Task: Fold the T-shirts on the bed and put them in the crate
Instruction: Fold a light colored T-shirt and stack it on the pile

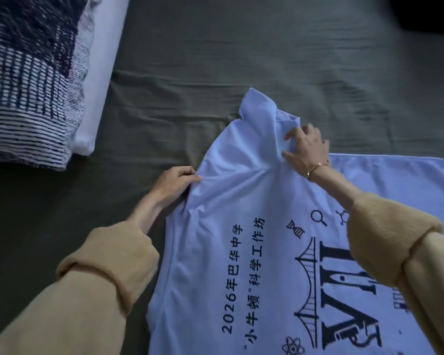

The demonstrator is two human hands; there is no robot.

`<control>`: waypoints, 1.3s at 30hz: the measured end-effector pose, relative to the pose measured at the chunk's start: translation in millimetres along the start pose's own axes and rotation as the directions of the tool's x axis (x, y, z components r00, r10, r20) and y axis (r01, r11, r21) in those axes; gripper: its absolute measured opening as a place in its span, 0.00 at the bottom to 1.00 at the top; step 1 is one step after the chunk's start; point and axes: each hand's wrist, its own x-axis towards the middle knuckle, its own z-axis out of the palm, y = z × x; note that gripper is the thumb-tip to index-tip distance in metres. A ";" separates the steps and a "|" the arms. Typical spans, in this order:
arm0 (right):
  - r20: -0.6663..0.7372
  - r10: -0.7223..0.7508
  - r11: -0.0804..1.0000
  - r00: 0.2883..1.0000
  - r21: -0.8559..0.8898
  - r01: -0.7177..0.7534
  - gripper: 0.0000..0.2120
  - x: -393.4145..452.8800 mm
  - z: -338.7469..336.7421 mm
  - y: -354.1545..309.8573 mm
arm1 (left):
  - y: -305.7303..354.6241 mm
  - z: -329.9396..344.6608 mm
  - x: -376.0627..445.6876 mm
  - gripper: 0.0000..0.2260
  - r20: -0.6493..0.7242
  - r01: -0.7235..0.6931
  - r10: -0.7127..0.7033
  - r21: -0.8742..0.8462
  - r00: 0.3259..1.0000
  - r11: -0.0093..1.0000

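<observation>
In the head view, the white T-shirt (241, 239) lies printed side up on the bed (215, 47), filling the lower right of the frame. I spread it flat like this because a fold comes out straight only when the cloth has no wrinkles under it.

My left hand (174, 181) is in the middle of the frame, at the shirt's left edge. Its fingers are curled on the cloth there and pinch it, I think to keep that side tight and in place.

My right hand (305, 149) is right of centre, higher up, with the fingers bent into the bunched cloth at the base of the sleeve (259, 108). The sleeve stands up crumpled toward the upper middle, so I judge I hold it in order to lay it in over the body.

A patterned pillow (31, 78) lies in the upper left, well apart from the shirt. The crate is not in the frame.
</observation>
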 end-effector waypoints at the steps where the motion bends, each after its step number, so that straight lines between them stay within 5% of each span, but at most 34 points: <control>1: -0.019 0.003 1.000 1.000 -0.005 -0.003 0.16 12.5 -2.1 -3.3 | 0.5 -7.9 2.2 0.09 0.094 0.011 -0.005 -0.060 0.996 0.998; 8: 0.006 0.027 0.991 1.000 0.128 -0.028 0.13 75.0 4.5 -22.5 | 13.3 -31.3 9.4 0.04 0.377 0.083 -0.058 -0.051 0.925 0.995; 12: 0.062 0.038 0.971 0.997 0.232 -0.052 0.24 98.4 5.4 -43.1 | 14.0 -37.4 10.8 0.07 0.453 0.104 -0.107 0.032 0.885 0.994; 15: 0.137 -0.003 0.992 0.991 0.122 -0.014 0.27 108.9 4.1 -56.5 | 7.2 -37.1 13.3 0.09 0.454 0.060 -0.085 0.069 0.887 0.996; 18: 0.163 -0.088 0.996 0.983 0.033 0.084 0.19 117.9 5.2 -62.7 | -1.2 -34.9 13.4 0.04 0.434 0.051 -0.035 -0.024 0.900 0.998; 21: 0.081 -0.119 0.983 0.990 0.152 0.106 0.09 125.8 6.3 -63.3 | -5.7 -35.5 12.5 0.05 0.437 0.070 -0.020 -0.097 0.899 0.993; 23: 0.019 -0.097 0.968 0.995 0.234 0.089 0.10 129.7 4.8 -62.9 | -8.6 -38.7 14.8 0.07 0.446 0.073 -0.014 -0.118 0.895 0.990; 34: -0.029 -0.050 0.999 0.998 0.010 0.050 0.17 138.9 22.2 -54.7 | -4.9 -47.6 22.8 0.17 0.505 0.052 -0.047 0.004 0.862 0.999; 37: 0.032 -0.014 0.997 0.999 0.070 0.012 0.19 140.2 7.1 -48.2 | 0.0 -47.8 19.7 0.14 0.463 0.139 -0.067 -0.124 0.884 0.983; 39: 0.144 0.020 0.995 0.989 0.095 -0.034 0.20 140.1 -10.5 -33.8 | -1.3 -46.8 16.4 0.24 0.408 0.162 -0.071 -0.193 0.910 0.968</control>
